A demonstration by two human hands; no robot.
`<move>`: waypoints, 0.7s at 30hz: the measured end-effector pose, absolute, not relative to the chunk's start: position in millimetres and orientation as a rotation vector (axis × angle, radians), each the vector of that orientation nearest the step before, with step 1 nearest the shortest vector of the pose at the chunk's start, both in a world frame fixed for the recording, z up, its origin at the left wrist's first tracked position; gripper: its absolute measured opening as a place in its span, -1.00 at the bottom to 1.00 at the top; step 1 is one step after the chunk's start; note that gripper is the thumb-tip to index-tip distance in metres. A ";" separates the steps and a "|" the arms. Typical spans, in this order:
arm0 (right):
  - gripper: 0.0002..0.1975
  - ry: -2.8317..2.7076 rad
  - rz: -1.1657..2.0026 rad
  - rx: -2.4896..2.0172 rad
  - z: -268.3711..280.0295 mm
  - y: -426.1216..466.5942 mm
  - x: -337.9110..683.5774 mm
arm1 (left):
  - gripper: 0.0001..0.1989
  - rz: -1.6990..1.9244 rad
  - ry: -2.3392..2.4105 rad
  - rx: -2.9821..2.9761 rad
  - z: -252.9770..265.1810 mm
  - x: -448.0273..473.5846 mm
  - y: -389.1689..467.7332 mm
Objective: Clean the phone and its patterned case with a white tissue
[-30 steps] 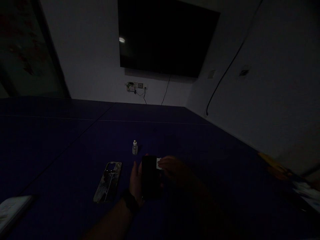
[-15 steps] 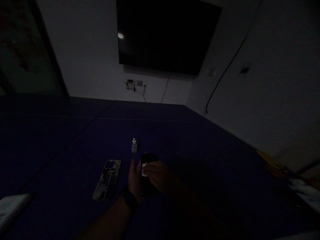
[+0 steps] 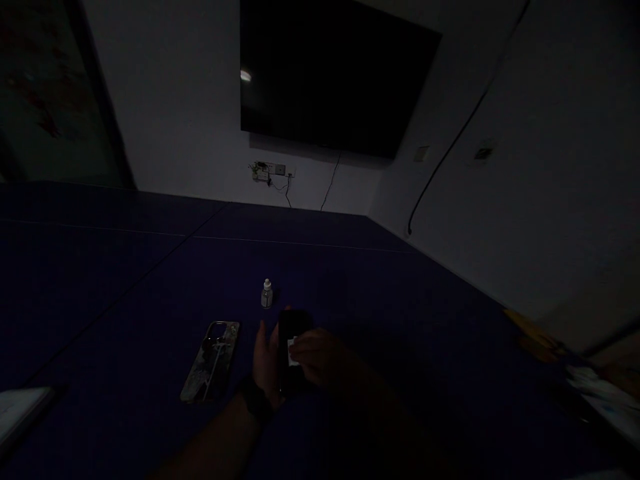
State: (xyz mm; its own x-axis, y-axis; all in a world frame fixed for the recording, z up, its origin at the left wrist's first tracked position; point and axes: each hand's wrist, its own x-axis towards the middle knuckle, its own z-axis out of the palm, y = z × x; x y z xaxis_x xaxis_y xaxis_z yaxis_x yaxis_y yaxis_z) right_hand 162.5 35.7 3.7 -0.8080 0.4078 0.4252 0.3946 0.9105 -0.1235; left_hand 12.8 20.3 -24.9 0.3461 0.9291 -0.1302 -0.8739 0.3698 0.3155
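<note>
My left hand (image 3: 266,363), with a dark band at the wrist, holds a black smartphone (image 3: 295,323) from its left side and beneath. Its thumb sticks up beside the phone's edge. In my right hand (image 3: 320,357), a small white wipe (image 3: 291,353) is pinched and pressed flat on the phone's dark face. A patterned phone case (image 3: 213,363) with a camera cutout lies on the dark blue surface to the left. Just beyond the phone stands a small clear bottle (image 3: 267,297) with a white tip. The room is very dim, so finger detail is partly lost.
At the lower left edge sits a white box-like object (image 3: 23,410). Crumpled items (image 3: 600,387) and something yellow (image 3: 533,327) lie on the right. A large screen (image 3: 335,80) hangs on the far wall above sockets (image 3: 273,170) with cables.
The white wipe and my right hand have moved slightly down along the phone. My view has tilted a little. My left hand keeps its hold.
</note>
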 end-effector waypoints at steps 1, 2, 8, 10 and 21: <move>-0.79 -2.636 0.054 -0.554 3.4 35.6 161.5 | -0.32 1.188 0.319 0.209 -24.5 12.9 20.3; -0.79 -2.646 0.053 -0.530 2.0 35.9 159.7 | -0.33 1.198 0.326 0.213 -25.0 13.1 20.7; -0.77 -2.546 -0.043 -0.664 -9.0 44.3 164.1 | -0.35 1.180 0.326 0.223 -31.1 12.8 21.5; -0.78 -2.571 -0.023 -0.618 -10.6 45.3 169.1 | -0.34 1.172 0.318 0.223 -31.8 12.7 21.7; -0.78 -2.553 -0.026 -0.631 -7.1 46.1 173.1 | -0.32 1.173 0.327 0.204 -31.3 12.3 24.8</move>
